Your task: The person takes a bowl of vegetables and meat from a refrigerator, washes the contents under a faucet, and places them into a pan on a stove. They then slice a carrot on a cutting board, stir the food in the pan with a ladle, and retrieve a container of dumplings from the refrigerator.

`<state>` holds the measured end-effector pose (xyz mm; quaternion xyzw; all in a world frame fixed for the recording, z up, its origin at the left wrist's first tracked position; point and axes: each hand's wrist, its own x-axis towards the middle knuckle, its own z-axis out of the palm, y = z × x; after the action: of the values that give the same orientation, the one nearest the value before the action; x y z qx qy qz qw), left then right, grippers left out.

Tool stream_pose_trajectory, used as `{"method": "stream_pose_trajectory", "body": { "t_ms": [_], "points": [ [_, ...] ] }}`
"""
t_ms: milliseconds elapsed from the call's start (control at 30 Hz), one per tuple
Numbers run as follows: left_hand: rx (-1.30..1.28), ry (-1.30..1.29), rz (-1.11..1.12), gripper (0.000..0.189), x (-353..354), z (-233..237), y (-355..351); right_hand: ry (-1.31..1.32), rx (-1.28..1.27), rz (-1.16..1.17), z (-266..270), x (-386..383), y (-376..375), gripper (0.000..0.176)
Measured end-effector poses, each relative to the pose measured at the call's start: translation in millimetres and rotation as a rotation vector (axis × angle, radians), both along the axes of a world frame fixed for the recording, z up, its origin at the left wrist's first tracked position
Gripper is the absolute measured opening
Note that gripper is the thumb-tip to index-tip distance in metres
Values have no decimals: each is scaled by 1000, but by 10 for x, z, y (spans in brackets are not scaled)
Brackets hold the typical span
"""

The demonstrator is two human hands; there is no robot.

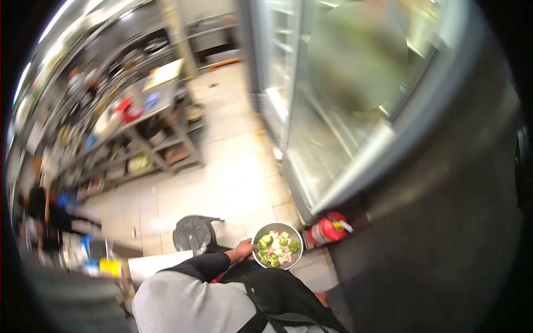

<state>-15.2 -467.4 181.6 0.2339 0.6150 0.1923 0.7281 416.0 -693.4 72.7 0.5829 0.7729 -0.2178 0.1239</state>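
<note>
My left hand (242, 251) grips the near-left rim of a round, light-rimmed metal bowl (301, 252), its fingers closed at the edge. In the bowl lie green broccoli florets (274, 259) mixed with pale and pinkish pieces that I cannot make out exactly. The bowl is held in front of my body, above the tiled floor. Of my right hand (322, 298) only a small patch shows, low beside my dark apron; its fingers are hidden.
A black round stool (192, 233) stands left of the bowl. To its right is a red fire extinguisher (327, 230) beside a glass-door fridge (327, 144). A steel worktable (161, 111) with crowded shelves stands at the left. Another person (44, 213) is at the far left.
</note>
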Motion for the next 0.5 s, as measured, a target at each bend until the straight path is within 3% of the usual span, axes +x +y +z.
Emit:
{"method": "stream_pose_trajectory", "body": {
  "t_ms": [67, 133, 200, 267, 300, 333, 500],
  "points": [
    [37, 65, 88, 49, -22, 358, -102, 63, 87, 121, -926, 199, 119, 10],
    [16, 40, 168, 52, -177, 513, -79, -17, 74, 215, -210, 104, 782, 11],
    [34, 63, 263, 55, -250, 328, -190, 49, 140, 344, -500, 33, 1157, 11],
    [62, 50, 377, 55, -287, 26, -259, 121, 99, 201, -739, -147, 1525, 11],
    [3, -51, 448, 56, -446, 584, -72, 87, 110, 371, -303, 13, 1718, 13],
    [-31, -58, 560, 56, -729, 724, 90, 174, 146, 349, -625, -69, 1895, 14],
    [-10, -33, 797, 53, -1102, 424, 322, 153, 70, 358, -234, -802, 3081, 18]
  ]
}}
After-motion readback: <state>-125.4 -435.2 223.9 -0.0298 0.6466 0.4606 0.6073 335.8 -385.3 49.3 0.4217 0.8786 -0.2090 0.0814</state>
